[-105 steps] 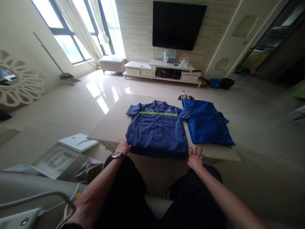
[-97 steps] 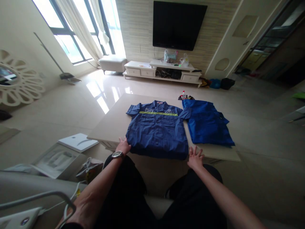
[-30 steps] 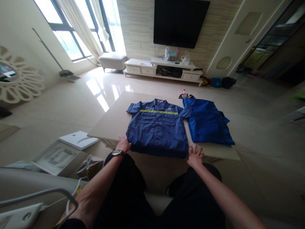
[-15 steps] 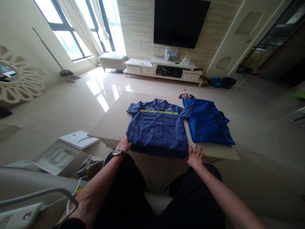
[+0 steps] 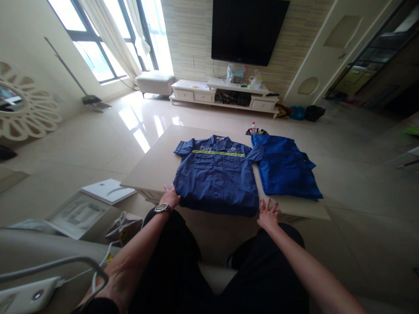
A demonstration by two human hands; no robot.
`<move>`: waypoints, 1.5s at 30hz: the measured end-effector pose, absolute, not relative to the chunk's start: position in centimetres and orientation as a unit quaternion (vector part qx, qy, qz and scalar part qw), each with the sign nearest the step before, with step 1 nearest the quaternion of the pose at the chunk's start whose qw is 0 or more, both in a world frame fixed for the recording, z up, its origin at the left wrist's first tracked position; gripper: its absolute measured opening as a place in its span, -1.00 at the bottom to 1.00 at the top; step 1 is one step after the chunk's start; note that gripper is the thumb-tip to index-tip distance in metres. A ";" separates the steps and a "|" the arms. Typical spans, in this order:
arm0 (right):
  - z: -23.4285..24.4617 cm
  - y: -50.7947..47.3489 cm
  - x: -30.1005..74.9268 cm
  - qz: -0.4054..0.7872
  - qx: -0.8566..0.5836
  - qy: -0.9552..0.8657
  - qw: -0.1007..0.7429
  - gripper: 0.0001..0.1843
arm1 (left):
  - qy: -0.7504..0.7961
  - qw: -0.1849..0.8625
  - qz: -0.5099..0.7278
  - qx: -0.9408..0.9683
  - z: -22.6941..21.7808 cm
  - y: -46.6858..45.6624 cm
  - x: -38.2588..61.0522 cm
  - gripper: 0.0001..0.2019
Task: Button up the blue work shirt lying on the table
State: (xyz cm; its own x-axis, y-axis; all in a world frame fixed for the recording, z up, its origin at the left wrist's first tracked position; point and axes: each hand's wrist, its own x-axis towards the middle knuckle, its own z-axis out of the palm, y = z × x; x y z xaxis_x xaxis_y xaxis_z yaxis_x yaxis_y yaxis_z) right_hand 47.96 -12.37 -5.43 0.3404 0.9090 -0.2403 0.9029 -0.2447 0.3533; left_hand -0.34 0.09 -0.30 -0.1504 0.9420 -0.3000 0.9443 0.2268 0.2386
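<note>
A dark blue short-sleeved work shirt [image 5: 216, 179] with a yellow reflective stripe lies face up on the low table [image 5: 153, 161], collar away from me and hem hanging over the near edge. My left hand [image 5: 170, 197], a watch on its wrist, rests on the table edge beside the hem's left corner, fingers apart. By the right corner of the hem, my right hand [image 5: 269, 214] lies on the edge with fingers spread. Neither hand grips anything. To the shirt's right is a brighter blue folded cloth [image 5: 284, 168]; the shirt's right sleeve overlaps its edge.
A bottle with a red cap [image 5: 253, 127] shows behind the blue cloth. At the left stand a white box [image 5: 104, 192] and a bag [image 5: 124, 226]. A power bank [image 5: 32, 296] with cables lies at lower left. Beyond the table are a TV cabinet [image 5: 193, 93] and a television [image 5: 248, 30].
</note>
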 end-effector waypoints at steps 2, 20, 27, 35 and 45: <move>-5.5 -12.4 48.0 0.007 0.788 0.576 0.217 0.24 | 0.758 0.200 -0.005 0.621 -0.2 0.0 -0.3 -0.14; -1.9 -7.9 46.9 0.011 0.776 0.623 -0.097 -0.39 | 0.668 0.095 0.102 0.731 -0.2 2.3 3.1 -0.44; -3.9 -3.5 41.5 -0.026 0.749 0.661 -0.038 -0.37 | 0.668 0.122 0.071 0.731 -2.7 5.5 3.7 -0.41; -4.8 1.7 40.4 0.016 0.743 0.669 -0.027 -0.38 | 0.677 0.093 0.074 0.726 -2.8 10.2 2.1 -0.40; -5.1 8.5 40.9 0.027 0.709 0.702 -0.050 -0.37 | 0.685 0.078 0.094 0.718 -3.0 14.9 1.9 -0.41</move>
